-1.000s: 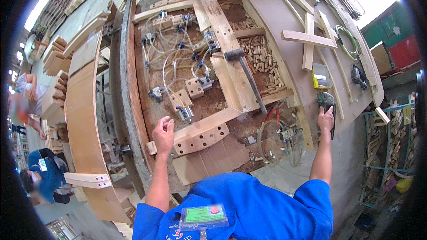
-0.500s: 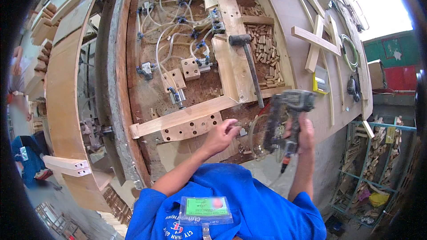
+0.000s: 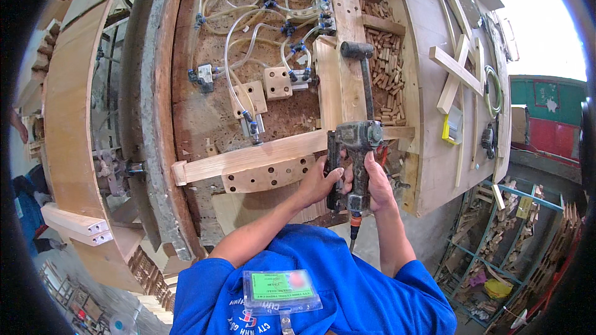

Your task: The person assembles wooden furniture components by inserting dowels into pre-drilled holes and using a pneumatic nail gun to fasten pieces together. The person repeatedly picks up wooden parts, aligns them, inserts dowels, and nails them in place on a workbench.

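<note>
A black and grey air nail gun (image 3: 359, 135) stands upright in front of me, over the near end of the jig, its hose running down from the handle's base. My right hand (image 3: 381, 187) is wrapped round the handle. Against the long magazine on its left side, my left hand (image 3: 315, 186) closes with the thumb in front; some of its fingers are hidden. Left of the gun lies a pale wooden rail (image 3: 261, 156) across the jig. A curved wooden block with drilled holes (image 3: 267, 175) sits just below that rail.
Clear air tubes and small cylinders (image 3: 270, 3) fill the jig's bed. A black-headed mallet (image 3: 357, 51) lies on the wooden frame, beside a bin of dowels (image 3: 388, 65). Wooden strips (image 3: 456, 71) rest on the right-hand panel. A blue rack (image 3: 496, 254) holds offcuts at lower right.
The nail gun has moved left in my right hand and turned more upright. My left hand, empty before, has come to the gun's magazine. The view has shifted slightly.
</note>
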Demonstrator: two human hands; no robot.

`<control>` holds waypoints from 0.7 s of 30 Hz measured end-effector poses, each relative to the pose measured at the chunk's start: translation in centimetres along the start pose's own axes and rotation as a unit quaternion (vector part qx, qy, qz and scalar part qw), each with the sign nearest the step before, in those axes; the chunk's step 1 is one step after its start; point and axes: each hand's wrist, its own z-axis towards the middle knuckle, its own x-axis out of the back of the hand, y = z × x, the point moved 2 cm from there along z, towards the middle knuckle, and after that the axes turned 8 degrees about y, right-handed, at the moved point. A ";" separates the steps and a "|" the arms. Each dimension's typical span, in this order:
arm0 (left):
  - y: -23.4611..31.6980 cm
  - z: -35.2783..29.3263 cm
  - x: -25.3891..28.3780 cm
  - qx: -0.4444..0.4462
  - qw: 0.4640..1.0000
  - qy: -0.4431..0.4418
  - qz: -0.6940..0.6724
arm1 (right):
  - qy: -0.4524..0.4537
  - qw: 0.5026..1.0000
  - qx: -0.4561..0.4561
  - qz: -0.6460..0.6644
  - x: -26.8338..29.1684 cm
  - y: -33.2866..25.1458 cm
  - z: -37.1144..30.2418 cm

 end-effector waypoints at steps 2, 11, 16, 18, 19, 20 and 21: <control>-0.5 0.5 0.3 -0.022 0.999 0.002 0.024 | 0.007 1.000 -0.009 -0.001 -0.1 0.2 0.3; -0.9 0.6 0.3 -0.002 0.996 0.028 0.079 | 0.006 0.998 -0.027 0.048 0.2 0.2 0.7; -2.0 0.9 0.4 -0.029 0.995 0.035 0.092 | 0.025 0.999 -0.022 0.006 0.2 -0.1 0.6; -2.3 1.0 0.4 -0.031 0.996 0.032 0.083 | 0.022 0.999 -0.025 0.004 0.1 -0.2 0.6; -2.2 1.0 0.3 -0.029 0.996 0.032 0.082 | 0.023 0.999 -0.027 0.002 0.2 -0.2 0.7; -2.0 0.9 0.3 -0.027 0.996 0.031 0.081 | 0.024 0.999 -0.029 0.000 0.2 -0.2 0.7; -1.9 0.9 0.3 -0.026 0.996 0.030 0.079 | 0.024 0.999 -0.028 -0.003 0.3 -0.2 0.7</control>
